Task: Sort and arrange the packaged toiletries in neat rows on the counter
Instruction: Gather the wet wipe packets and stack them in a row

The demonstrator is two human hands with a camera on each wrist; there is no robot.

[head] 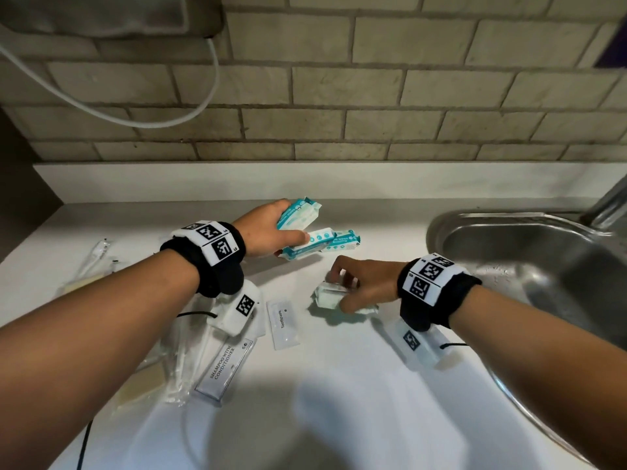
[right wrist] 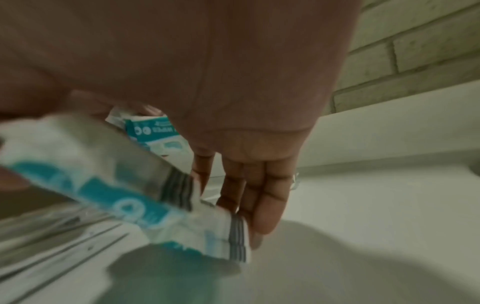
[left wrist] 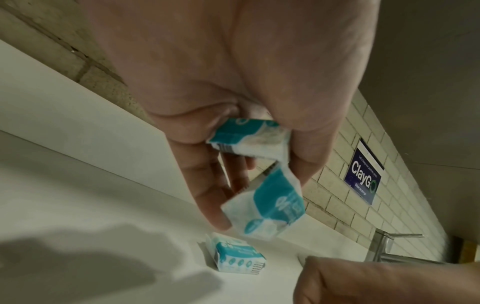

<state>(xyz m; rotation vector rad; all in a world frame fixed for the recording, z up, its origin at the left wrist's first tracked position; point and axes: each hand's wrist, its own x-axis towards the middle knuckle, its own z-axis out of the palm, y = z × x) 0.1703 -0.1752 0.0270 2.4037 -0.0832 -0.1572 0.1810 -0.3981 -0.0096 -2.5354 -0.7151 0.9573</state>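
Several teal-and-white wipes packs are in play on the white counter (head: 339, 401). My left hand (head: 271, 228) grips two of them, an upper pack (head: 300, 213) (left wrist: 249, 139) and a lower pack (head: 307, 244) (left wrist: 270, 207), both lifted off the surface. A third pack (head: 344, 240) (left wrist: 233, 258) lies on the counter just right of that hand. My right hand (head: 353, 286) curls round a fourth pack (head: 330, 296) (right wrist: 124, 193) near the counter's middle; that pack is blurred in the right wrist view.
A toothpaste sachet (head: 282, 323), a shampoo-with-conditioner sachet (head: 225, 369), clear-wrapped toothbrushes (head: 179, 361) and beige packets (head: 142, 388) lie at the front left. The steel sink (head: 502, 232) and tap (head: 607, 198) are at the right. A tiled wall runs behind.
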